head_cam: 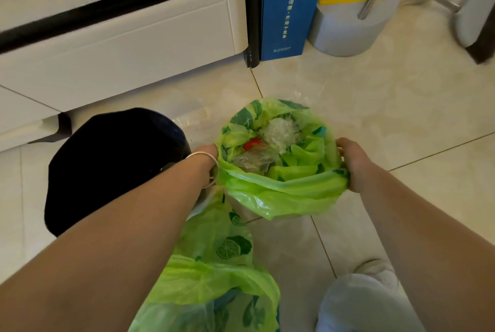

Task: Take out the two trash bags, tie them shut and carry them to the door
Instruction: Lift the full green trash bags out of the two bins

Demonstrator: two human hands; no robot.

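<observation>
Nearest the lens, a second crinkled green printed plastic trash bag (214, 272) hangs below the left forearm, just beside the open light-green plastic trash bag (281, 171) on the tiled floor (401, 96). Left of that open bag stands a dark round bin (112, 160). Its left rim is pinched by the left hand (207, 156), curled closed; its right rim is gripped by the right hand (353, 163). Opposite edges should be gathered evenly above the rubbish before knotting.
</observation>
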